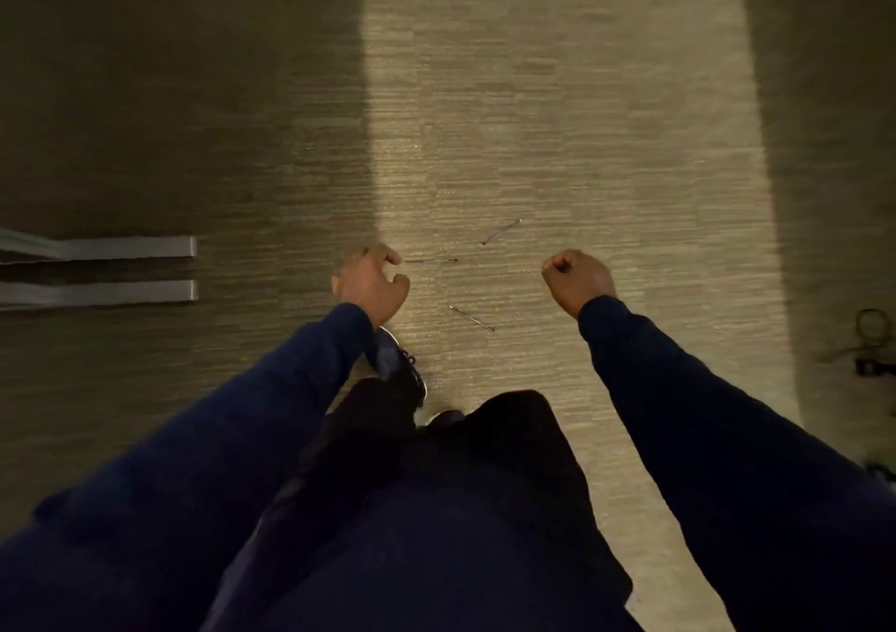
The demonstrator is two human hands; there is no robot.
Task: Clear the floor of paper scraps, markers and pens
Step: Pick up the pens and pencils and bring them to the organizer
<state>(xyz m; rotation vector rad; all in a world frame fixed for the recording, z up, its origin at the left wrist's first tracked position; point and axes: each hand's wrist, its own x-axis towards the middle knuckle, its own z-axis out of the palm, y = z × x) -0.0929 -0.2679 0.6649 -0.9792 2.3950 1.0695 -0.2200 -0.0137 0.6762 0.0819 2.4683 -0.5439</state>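
Three thin pens lie on the lit strip of carpet ahead of me. One pen [431,260] lies level, just right of my left hand [371,282], whose fingers are curled apart with nothing in them. Another pen [502,231] lies slanted farther off. The nearest pen [471,318] lies slanted between my two hands. My right hand [577,278] is closed in a fist, and nothing shows in it. Both hands hover above the floor, apart from the pens.
Two grey metal bars [121,268] of a furniture base reach in from the left. A dark tangle like a cable or scissors [870,340] lies in shadow at the right edge. My shoe [395,360] stands just behind the pens. Carpet stretches ahead.
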